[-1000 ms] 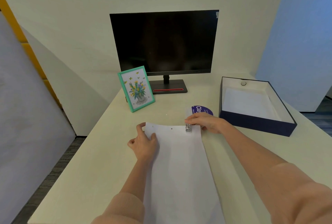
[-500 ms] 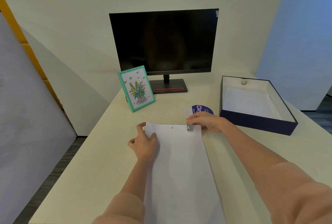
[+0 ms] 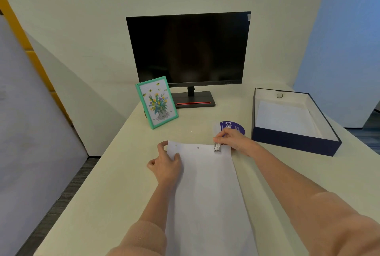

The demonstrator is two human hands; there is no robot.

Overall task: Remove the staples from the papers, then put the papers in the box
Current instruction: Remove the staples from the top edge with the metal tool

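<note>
Nearest to you, both of your forearms in peach-coloured sleeves reach forward over a pale desk. Between them lies a long stack of white papers, running from the near edge of the desk away from you.

Your left hand rests on the far left corner of the papers, fingers together and pressed down flat, with the thumb hooked around the top edge. It holds the sheets down rather than gripping them.

Your right hand sits at the far right corner of the papers, its fingers pinched around a small silvery staple remover whose tip lies on the top edge of the sheet. Two small dark dots mark the top margin of the papers between your hands.

Just behind your right hand lies a round purple label with white lettering, partly hidden by the hand.

Farther right, well apart from the papers, an open navy box with a white lining stands on the desk; a white sheet already lies inside it.

Behind and to the left stands a green-framed picture of flowers. At the back, a dark monitor stands against the wall.
</note>
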